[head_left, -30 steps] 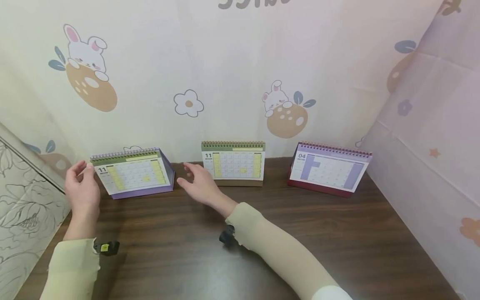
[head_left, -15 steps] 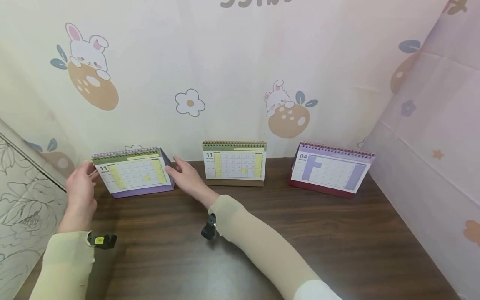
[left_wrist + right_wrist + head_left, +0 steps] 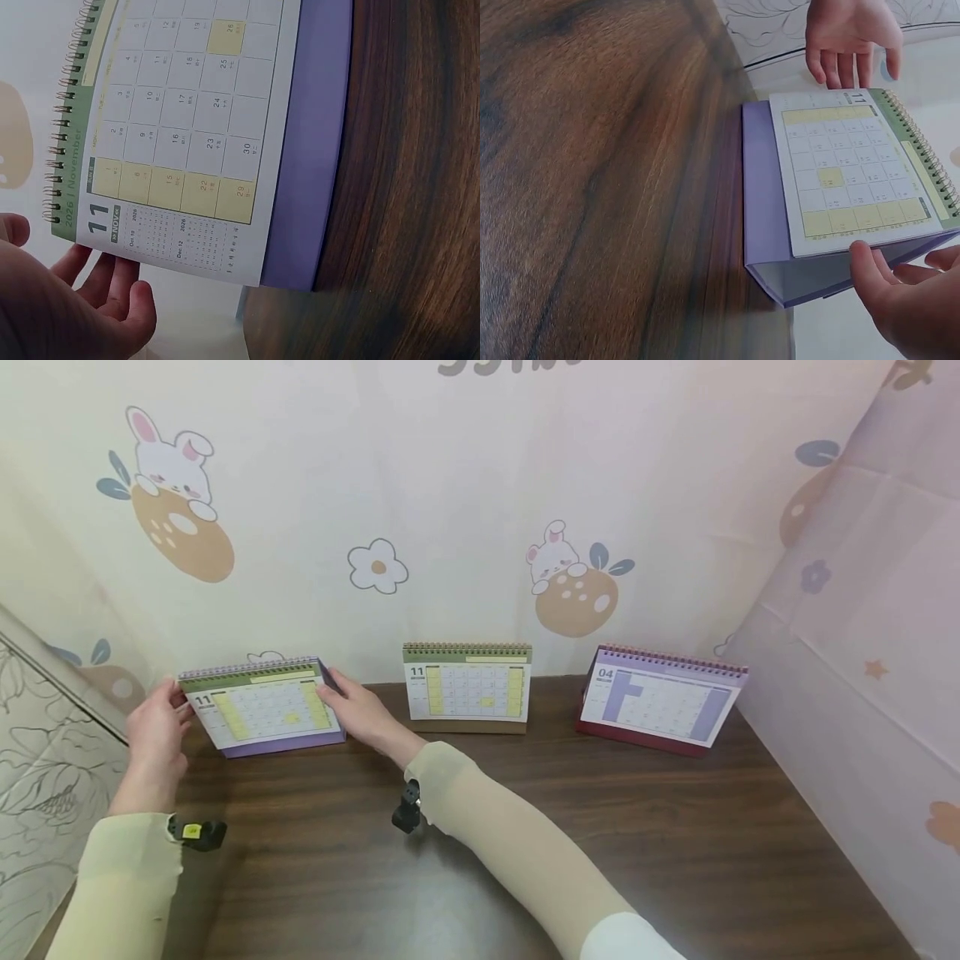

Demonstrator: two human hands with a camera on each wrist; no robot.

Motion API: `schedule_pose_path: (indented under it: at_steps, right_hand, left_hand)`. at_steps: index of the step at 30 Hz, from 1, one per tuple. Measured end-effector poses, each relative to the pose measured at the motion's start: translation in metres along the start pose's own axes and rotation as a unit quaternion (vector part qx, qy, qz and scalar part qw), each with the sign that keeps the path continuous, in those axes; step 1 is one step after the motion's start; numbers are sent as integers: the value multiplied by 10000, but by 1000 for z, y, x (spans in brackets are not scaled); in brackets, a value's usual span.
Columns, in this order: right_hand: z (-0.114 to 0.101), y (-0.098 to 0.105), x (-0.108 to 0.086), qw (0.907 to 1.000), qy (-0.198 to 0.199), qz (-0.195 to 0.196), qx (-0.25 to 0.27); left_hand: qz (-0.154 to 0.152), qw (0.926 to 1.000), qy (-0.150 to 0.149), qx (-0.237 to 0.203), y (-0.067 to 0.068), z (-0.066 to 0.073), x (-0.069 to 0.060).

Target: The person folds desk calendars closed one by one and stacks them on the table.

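Note:
A purple-based desk calendar (image 3: 270,710) with a green-topped November page stands at the left, tilted back on its tent-shaped stand. My left hand (image 3: 155,739) is at its left edge; in the left wrist view the fingertips (image 3: 112,281) pass behind that edge, the thumb apart from the page. At the opposite side is my right hand (image 3: 367,710). Its thumb (image 3: 866,274) touches or nearly touches the page's right edge, while the other fingers extend by the open side of the stand. Neither hand is curled round the calendar.
A second November calendar (image 3: 468,689) with a brown base stands at the middle, against the rabbit-print curtain (image 3: 450,485). To the right, a purple April calendar (image 3: 660,697) on a red base is angled inward. All stand on a dark wooden table (image 3: 525,802).
My right hand has moved left from near the middle calendar to the left calendar's right edge. My left hand has lowered slightly, its fingers reaching behind the left edge. The calendars appear unmoved.

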State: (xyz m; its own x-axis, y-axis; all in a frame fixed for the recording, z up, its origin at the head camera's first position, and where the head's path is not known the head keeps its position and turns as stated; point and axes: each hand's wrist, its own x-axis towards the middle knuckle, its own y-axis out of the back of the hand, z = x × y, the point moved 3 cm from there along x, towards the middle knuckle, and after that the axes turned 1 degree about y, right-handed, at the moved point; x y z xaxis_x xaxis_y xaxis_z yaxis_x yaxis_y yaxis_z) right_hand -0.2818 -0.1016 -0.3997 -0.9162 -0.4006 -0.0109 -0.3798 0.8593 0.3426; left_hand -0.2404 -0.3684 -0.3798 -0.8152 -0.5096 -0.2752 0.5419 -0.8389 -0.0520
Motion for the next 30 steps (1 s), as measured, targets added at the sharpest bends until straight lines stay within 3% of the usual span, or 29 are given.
schedule_pose_path:
  at_steps: [8,15,20,30]
  right_hand:
    - [-3,-4,-7,9998,28,-10,216]
    - [-1,-8,-11,9998,149,96,103]
    - [1,-12,-12,9996,226,153,-59]
    - [-1,-13,-12,9998,105,177,37]
  left_hand:
    - [384,9972,217,599,5,-1,-3]
    - [590,9981,144,122,9,-1,-3]
    - [640,9979,128,43,11,-2,-4]
    - [468,9989,9,-28,9,-1,-2]
